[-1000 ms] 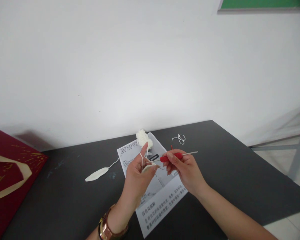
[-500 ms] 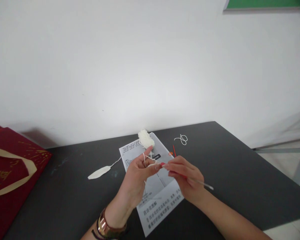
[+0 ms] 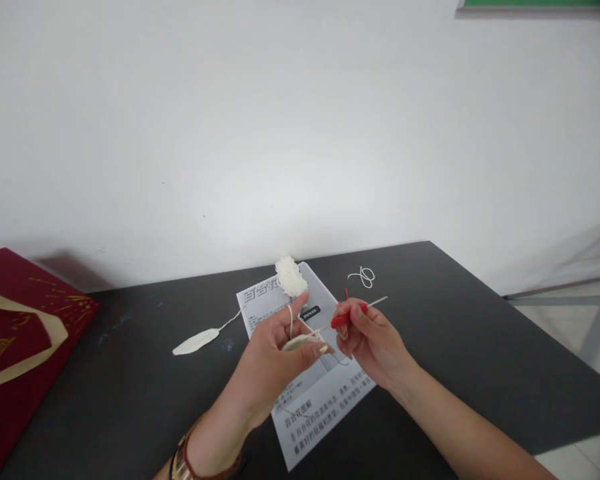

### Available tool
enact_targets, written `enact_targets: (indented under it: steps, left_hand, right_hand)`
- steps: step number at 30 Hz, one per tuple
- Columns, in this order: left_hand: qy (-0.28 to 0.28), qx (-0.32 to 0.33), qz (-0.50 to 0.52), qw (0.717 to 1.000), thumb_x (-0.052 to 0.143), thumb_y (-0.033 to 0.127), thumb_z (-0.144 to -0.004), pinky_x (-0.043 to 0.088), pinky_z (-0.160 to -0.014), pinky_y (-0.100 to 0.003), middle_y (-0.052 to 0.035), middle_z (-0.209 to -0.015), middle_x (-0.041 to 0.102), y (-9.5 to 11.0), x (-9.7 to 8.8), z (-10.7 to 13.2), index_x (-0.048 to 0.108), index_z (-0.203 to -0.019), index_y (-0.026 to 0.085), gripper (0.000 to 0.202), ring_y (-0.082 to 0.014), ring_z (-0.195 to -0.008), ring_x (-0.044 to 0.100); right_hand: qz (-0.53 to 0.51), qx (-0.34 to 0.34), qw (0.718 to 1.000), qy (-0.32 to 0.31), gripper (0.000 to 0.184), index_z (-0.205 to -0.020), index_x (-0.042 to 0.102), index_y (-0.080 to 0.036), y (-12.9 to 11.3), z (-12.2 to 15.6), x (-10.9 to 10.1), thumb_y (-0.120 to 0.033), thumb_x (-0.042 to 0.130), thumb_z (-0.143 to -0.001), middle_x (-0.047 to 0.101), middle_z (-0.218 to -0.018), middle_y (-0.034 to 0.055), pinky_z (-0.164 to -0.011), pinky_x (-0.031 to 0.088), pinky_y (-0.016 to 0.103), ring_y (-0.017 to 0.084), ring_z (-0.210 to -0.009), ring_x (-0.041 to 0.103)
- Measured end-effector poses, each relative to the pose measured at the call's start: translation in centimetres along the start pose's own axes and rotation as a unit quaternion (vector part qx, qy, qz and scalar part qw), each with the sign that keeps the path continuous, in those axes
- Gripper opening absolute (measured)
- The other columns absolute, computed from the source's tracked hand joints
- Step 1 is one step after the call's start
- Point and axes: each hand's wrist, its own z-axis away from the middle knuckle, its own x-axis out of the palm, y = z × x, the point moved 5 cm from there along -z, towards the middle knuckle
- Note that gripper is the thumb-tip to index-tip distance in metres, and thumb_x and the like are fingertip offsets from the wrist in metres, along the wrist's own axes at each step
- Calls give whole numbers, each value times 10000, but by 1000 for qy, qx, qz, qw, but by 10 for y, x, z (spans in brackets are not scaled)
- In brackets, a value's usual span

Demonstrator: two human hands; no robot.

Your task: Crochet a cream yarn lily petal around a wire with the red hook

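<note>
Centrally, above the black table (image 3: 455,333), the left hand (image 3: 275,360) pinches a small cream crochet piece (image 3: 300,343), yarn looped over its raised forefinger. The right hand (image 3: 375,340) grips a red-handled crochet hook (image 3: 344,319), its tip at the piece. The yarn ball (image 3: 291,277) rests on the printed instruction sheet (image 3: 325,400).

My right grip (image 3: 373,340) swung the crochet hook (image 3: 353,313) back around. Half a second ago the steel end pointed down-right, now it's up-right with the red handle showing. Left grip (image 3: 275,360) sank a bit, and the cream crochet piece (image 3: 300,343) is peeking out.
</note>
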Motion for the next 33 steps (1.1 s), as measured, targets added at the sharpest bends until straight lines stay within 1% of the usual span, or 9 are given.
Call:
enact_targets:
  steps: [4,10,15,20,26,28,33]
  left_hand:
    - [-7,-7,-19,1000,772,184,-669,343,-554,-210,49,-665,583,2,0,1,392,-1382,148,810,-61,-563,500]
    - [-36,-25,-23,999,778,181,-660,387,-603,-211,43,-673,613,3,0,2,488,-1321,174,722,-74,-595,544]
    - [-41,-25,-57,997,772,193,-662,396,-618,-222,27,-695,639,4,-1,1,528,-1294,203,678,-95,-616,555]
    - [-22,-15,-92,995,755,184,-659,392,-590,-255,-7,-701,668,4,-2,1,536,-1293,193,671,-144,-613,574]
    - [-1,-3,-118,993,738,153,-654,355,-533,-260,-40,-720,696,2,-4,-1,572,-1266,215,637,-176,-584,588]
    - [8,5,-128,992,741,157,-648,351,-528,-262,-35,-699,692,3,-5,-1,573,-1269,214,646,-178,-566,585]
    - [8,-5,-138,990,732,177,-657,360,-547,-255,-8,-680,671,1,-5,-2,481,-1346,195,733,-156,-556,557]
  right_hand:
    - [26,-40,998,-27,230,-741,689,-143,-9,-1,4,-360,660,-812,614,-649,2,-380,430,162,63,-458,496]
    - [46,-52,996,-54,252,-731,669,-153,-17,1,4,-365,608,-852,613,-655,3,-385,382,175,65,-451,485]
    - [95,-100,988,-71,212,-731,672,-163,-32,3,3,-347,635,-831,597,-677,6,-422,331,213,84,-487,474]
    - [171,-144,971,-84,179,-753,702,-183,-43,6,2,-333,636,-825,596,-674,22,-467,308,259,114,-511,451]
    - [248,-185,947,-90,167,-782,717,-197,-51,12,1,-326,622,-831,557,-636,27,-495,324,280,148,-557,465]
    - [264,-198,940,-92,162,-791,716,-198,-53,13,1,-322,620,-833,563,-644,28,-500,332,281,148,-560,472]
    - [305,-237,917,-99,155,-797,713,-200,-57,17,6,-312,615,-839,600,-636,36,-522,370,288,164,-589,506]
